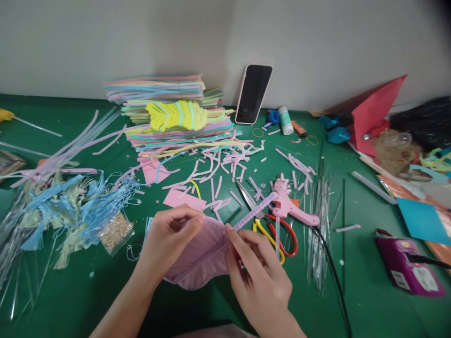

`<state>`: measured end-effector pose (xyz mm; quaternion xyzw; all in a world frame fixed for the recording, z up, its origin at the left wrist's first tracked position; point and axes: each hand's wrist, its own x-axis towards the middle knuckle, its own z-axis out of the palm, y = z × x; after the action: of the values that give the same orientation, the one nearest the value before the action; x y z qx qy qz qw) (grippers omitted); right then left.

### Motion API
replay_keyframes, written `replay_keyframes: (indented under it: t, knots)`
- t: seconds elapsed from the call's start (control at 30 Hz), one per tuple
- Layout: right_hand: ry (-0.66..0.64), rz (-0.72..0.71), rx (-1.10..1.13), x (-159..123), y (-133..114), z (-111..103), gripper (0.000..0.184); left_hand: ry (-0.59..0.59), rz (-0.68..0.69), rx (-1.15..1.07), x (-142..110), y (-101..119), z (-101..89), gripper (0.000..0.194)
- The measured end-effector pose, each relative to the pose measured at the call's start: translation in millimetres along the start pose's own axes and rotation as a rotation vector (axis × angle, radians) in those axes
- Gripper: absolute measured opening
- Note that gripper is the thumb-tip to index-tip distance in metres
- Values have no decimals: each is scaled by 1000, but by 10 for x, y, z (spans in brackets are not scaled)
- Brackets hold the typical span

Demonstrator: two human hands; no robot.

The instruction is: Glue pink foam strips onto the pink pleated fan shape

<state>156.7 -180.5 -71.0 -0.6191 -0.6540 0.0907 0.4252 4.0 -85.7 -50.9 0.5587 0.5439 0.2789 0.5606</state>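
My left hand (169, 237) and my right hand (259, 274) both grip a pink leaf-shaped piece made of chenille stems (202, 256), low in the middle of the view. The left fingers curl over its upper left edge. The right fingers pinch its upper right tip, where a lilac stem (255, 211) sticks out up and to the right. The piece rests on or just above the green mat (70, 300).
Scissors with red and yellow handles (273, 230) and a pink glue gun (294, 211) lie right of my hands. Stacked coloured stems (165, 110), a phone (253, 94) against the wall, blue tassels (70, 206), a purple device (408, 270) and paper scraps surround them.
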Motion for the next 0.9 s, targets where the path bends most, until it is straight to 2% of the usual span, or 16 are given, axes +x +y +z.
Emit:
replay_keyframes:
  t: [0.23,0.63,0.9]
  knots:
    - [-50,6,-31,-48,10,14,43,-2,-1,-51,-4,1,12,16]
    - [-49,-27,-132,-25,-18,7,35,75,-6,-106,-52,39,70,16]
    - [-60,-26,-154,-81,16,14,38,76,-28,-146,-55,39,83,14]
